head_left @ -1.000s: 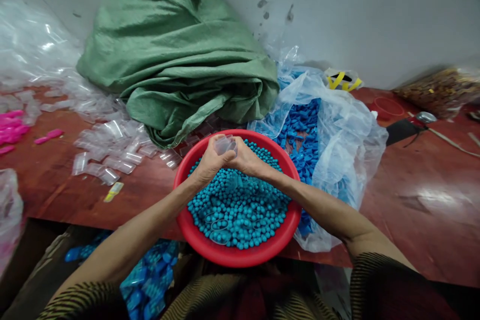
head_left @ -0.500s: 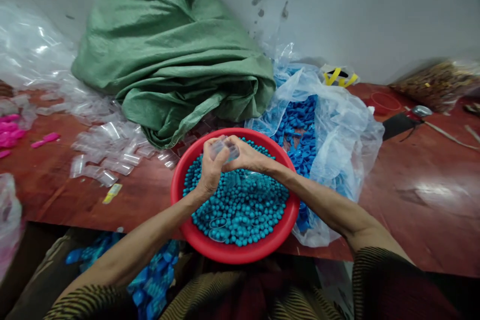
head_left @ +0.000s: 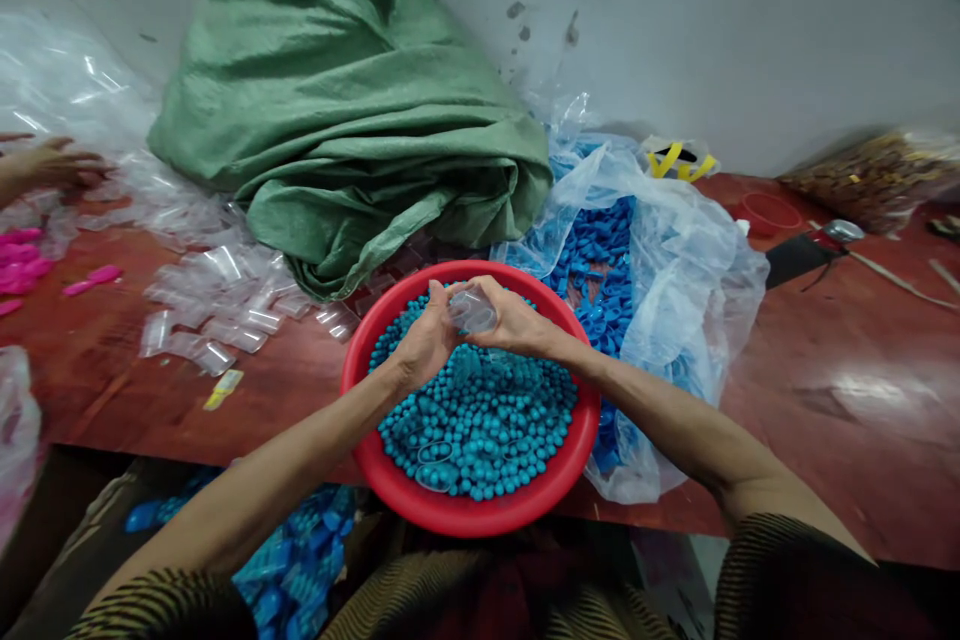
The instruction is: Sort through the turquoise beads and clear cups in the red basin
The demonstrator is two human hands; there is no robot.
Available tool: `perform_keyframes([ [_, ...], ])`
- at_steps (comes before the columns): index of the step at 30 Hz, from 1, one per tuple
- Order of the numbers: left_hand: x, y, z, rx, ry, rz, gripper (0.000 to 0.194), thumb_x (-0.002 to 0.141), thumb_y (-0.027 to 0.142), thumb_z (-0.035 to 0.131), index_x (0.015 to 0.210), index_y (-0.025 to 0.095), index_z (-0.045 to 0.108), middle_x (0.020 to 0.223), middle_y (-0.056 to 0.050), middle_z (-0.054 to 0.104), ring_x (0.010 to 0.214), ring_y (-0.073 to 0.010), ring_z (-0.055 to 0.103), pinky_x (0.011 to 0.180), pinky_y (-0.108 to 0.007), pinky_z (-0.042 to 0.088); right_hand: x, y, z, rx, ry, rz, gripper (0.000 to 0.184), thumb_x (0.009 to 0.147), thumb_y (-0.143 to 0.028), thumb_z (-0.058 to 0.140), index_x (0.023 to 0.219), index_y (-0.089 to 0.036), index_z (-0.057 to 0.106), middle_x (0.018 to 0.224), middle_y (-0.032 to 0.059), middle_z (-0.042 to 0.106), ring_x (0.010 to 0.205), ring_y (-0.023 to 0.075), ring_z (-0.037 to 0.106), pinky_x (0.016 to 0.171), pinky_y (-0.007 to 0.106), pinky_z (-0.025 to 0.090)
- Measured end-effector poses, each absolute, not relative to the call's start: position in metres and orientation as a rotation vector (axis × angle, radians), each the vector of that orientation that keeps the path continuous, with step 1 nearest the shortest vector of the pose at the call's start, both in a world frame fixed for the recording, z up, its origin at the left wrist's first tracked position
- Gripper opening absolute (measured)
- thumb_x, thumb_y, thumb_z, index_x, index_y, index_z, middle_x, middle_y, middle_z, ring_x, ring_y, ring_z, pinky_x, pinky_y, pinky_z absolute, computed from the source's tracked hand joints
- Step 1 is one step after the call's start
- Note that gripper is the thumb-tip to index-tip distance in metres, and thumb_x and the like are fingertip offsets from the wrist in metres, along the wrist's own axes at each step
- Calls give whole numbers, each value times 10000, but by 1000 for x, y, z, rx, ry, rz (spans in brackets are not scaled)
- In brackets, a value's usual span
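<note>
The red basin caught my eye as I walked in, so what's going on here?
A person's right hand holds clear plastic over the red basin of turquoise beads, the left hand close against that plastic. Clear pieces lie to the left, small blue parts and a plastic bag to the right. Another person's hand is at the far left.

A reddish table (head_left: 832,440) carries a red basin (head_left: 480,518), green sheeting (head_left: 360,110), plastic bag (head_left: 686,290) and clear pieces (head_left: 225,290) (pink ones (head_left: 21,263) nearby).

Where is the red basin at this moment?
In the head view, the red basin is just below centre, beneath the left hand and the right hand.
</note>
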State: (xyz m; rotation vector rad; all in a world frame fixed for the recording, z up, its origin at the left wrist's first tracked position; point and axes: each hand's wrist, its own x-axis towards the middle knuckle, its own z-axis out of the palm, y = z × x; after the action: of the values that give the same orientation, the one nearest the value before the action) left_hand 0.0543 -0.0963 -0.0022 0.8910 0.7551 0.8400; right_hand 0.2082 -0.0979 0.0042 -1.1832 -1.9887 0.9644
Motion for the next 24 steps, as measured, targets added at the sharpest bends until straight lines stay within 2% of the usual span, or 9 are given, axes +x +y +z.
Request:
perform_keyframes([
  [5, 71, -98, 6, 670, 815, 849, 574, 763, 691, 475, 1003, 187, 606, 851, -65, 684, 867, -224, 647, 722, -345, 529, 204, -102, -3, -1201, -2163, 710, 604, 674, -205, 646, 1232, -132, 426, 1194, 160, 557, 1068, 254, 548, 890, 400, 454],
  [8, 77, -95, 6, 703, 812, 822, 602, 771, 703, 442, 1017, 176, 601, 839, -70, 676, 826, -216, 641, 703, -335, 519, 201, -104, -6, -1272, -2066, 780, 527, 691, -201, 619, 1189, -138, 456, 1128, 121, 593, 1002, 223, 578, 856, 361, 466],
  [11, 73, -86, 4, 877, 811, 739, 635, 821, 695, 324, 1037, 161, 591, 873, -79, 662, 809, -205, 631, 698, -325, 505, 209, -100, -6, -1258, -1972, 911, 506, 692, -216, 617, 1166, -150, 451, 1056, 61, 617, 912, 181, 605, 790, 301, 480],
  [14, 60, -75, -2, 1321, 1027, 749, 527, 897, 558, 277, 1041, 156, 586, 900, -79, 641, 803, -193, 615, 733, -337, 491, 227, -92, -1, -1355, -2109, 769, 513, 691, -218, 614, 1171, -146, 445, 1063, 63, 613, 923, 189, 600, 775, 289, 473],
  [16, 50, -69, -9, 1862, 1161, 682, 371, 900, 423, 364, 962, 160, 618, 908, -87, 633, 885, -223, 595, 819, -389, 467, 238, -90, 4, -1511, -2329, 524, 475, 710, -188, 586, 1167, -138, 465, 1100, 99, 603, 954, 222, 597, 766, 305, 468],
  [18, 44, -64, -19, 2430, 1115, 455, 249, 868, 303, 440, 880, 172, 652, 991, -108, 625, 1062, -285, 534, 924, -478, 404, 244, -91, 8, -1693, -2559, 260, 391, 772, -157, 517, 1161, -125, 489, 1102, 140, 602, 933, 249, 613, 720, 319, 467],
  [21, 45, -55, -37, 2906, 912, 150, 251, 865, 214, 432, 918, 203, 677, 1254, -116, 528, 1284, -353, 357, 1002, -587, 292, 240, -95, 12, -1896, -2790, 14, 310, 872, -92, 351, 1126, -98, 529, 1013, 180, 627, 865, 260, 641, 657, 323, 462],
  [24, 52, -46, -45, 3015, 914, 64, 296, 885, 201, 393, 978, 195, 674, 1360, -137, 438, 1325, -376, 297, 1011, -612, 259, 224, -94, 12, -1982, -2876, 1, 334, 881, -40, 294, 1060, -61, 575, 966, 211, 643, 876, 280, 650, 652, 342, 466],
])
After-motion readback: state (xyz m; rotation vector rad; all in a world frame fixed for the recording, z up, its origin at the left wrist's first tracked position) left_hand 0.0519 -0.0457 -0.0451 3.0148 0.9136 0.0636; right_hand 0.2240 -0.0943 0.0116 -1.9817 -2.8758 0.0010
